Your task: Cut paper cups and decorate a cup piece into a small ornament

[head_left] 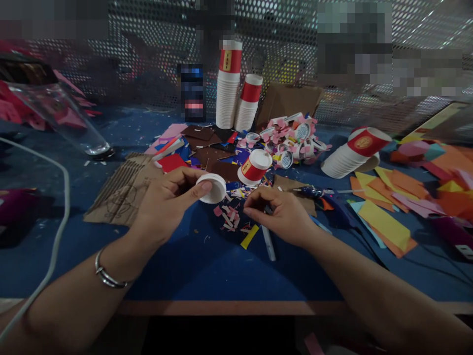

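Thumb and fingers of my left hand [168, 199] grip a shallow, round, white paper cup bottom [213, 190] by its side, held above the table. To its right, my right hand [283, 214] has its fingers curled in toward the thumb; whether anything small is between the tips cannot be seen. A slim, pale cutter [269, 244] lies partly under that hand. Just left of it are pink and white paper scraps [229, 218] and a yellow paper strip [250, 237]. Behind both hands, a red-and-white paper cup [254, 166] rests tilted on the scraps.
Stacked paper cups [228, 101] stand at the back; another stack [351, 152] leans at right. Decorated cup pieces [291, 138] form a pile. A blue glue gun [338, 209] and coloured paper [386, 222] lie right. Cardboard [120, 192], a bottle [62, 113] and a white cable [66, 197] are left.
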The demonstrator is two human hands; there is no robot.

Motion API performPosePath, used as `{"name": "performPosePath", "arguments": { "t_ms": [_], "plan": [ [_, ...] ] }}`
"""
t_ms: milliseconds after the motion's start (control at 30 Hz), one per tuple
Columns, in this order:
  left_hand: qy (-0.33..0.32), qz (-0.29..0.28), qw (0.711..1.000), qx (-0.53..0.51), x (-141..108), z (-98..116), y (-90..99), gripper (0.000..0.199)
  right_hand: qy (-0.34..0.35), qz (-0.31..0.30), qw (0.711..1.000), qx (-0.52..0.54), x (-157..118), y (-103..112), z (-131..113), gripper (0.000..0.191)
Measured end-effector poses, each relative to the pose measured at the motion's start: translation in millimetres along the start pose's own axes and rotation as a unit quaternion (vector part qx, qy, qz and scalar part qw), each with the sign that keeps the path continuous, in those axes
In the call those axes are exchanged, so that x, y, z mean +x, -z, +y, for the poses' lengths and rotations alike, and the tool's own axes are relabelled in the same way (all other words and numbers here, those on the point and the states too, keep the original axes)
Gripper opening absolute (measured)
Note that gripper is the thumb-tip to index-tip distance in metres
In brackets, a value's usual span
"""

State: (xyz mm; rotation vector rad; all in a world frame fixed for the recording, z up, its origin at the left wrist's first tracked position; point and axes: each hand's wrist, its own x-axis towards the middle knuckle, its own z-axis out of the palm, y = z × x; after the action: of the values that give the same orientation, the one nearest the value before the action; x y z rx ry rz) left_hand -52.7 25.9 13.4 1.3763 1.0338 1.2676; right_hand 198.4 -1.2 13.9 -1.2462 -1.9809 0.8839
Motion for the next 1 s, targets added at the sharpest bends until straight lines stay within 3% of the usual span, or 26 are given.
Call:
{"name": "performPosePath", "arguments": {
  "t_ms": [233,500,633,1000],
  "plan": [
    [-0.012,0.058,0.998,-0.017,3.7,-6.0,0.6,0.022,0.124,-0.041,0.977,-0.169,8.6,-18.5,0.6,0.016],
    [-0.020,0.068,0.997,-0.026,4.7,-6.4,2.0,0.022,0.132,-0.100,0.948,-0.273,34.7,-40.5,-6.2,0.021],
    [-0.018,0.081,0.996,-0.042,4.4,-5.8,2.8,0.021,0.123,-0.099,0.956,-0.246,37.5,-42.3,-2.0,0.013],
    [-0.036,0.037,0.999,0.002,1.1,-2.8,4.0,0.017,0.120,-0.025,0.991,-0.057,10.3,-21.1,-18.1,0.010]
  ]
}}
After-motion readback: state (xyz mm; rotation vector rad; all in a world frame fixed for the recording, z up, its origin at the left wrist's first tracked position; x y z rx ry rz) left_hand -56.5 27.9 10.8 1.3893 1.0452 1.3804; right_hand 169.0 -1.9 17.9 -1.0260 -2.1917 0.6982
